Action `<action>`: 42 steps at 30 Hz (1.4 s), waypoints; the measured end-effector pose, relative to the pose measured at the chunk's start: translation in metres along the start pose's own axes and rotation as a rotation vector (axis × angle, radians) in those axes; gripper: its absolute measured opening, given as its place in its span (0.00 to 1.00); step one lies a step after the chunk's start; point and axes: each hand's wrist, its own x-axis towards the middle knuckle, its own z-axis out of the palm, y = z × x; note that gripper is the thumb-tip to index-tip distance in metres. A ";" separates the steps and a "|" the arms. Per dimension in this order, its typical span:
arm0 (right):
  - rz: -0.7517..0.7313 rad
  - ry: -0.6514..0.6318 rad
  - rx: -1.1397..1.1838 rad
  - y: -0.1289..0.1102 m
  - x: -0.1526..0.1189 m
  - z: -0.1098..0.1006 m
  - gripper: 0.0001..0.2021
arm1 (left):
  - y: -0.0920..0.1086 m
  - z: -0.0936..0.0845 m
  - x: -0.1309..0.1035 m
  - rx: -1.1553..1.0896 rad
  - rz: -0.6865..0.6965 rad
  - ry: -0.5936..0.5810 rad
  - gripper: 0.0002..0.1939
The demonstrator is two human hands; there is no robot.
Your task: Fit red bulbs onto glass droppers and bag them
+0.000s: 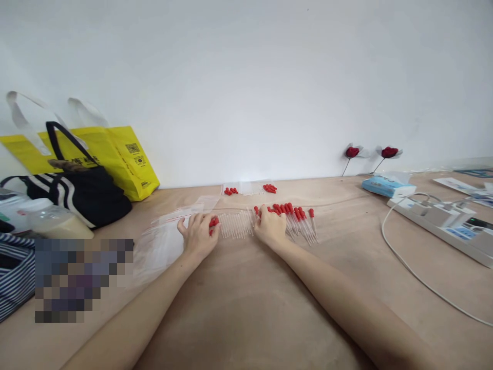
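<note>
In the head view, my left hand [199,235] lies over the table at the left end of a row of clear thin tubes [235,225]. Its fingers are curved but apart, and red rubber bulbs [214,222] show beside its thumb side. Whether it touches a bulb is hard to see. At the row's right end my right hand [271,225] is closed, fingers bent down around a red-capped dropper [257,210] whose tube is mostly hidden. Just right of it lie several droppers with red bulbs [298,213], their clear tubes pointing toward me.
Behind the row, a clear bag [246,187] bears two small groups of red bulbs. Flat zip bags [164,241] lie left. Farther left stand a yellow bag [131,164], a black bag [96,195] and a bottle [57,221]. A tissue pack [387,186] and power strip [442,228] with a cable lie right.
</note>
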 end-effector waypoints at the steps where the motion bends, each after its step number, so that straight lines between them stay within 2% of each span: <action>1: -0.004 0.001 -0.012 0.000 0.001 0.001 0.10 | 0.000 -0.001 0.002 0.006 0.009 -0.016 0.08; 7: -0.001 -0.029 -0.039 0.002 0.008 0.005 0.09 | -0.003 -0.004 0.008 0.062 -0.026 -0.158 0.07; 15: 0.017 -0.038 -0.015 -0.003 0.015 0.007 0.11 | -0.016 -0.003 0.011 0.089 -0.037 -0.225 0.08; 25: 0.068 -0.104 0.002 -0.011 0.022 0.006 0.11 | -0.012 0.005 0.012 0.076 0.043 -0.213 0.11; 33: 0.094 -0.162 -0.004 -0.012 0.026 0.007 0.10 | -0.008 0.008 0.010 0.022 0.057 -0.160 0.07; 42: 0.053 -0.082 0.022 -0.006 0.014 -0.004 0.14 | -0.007 0.012 0.006 -0.033 0.070 -0.072 0.06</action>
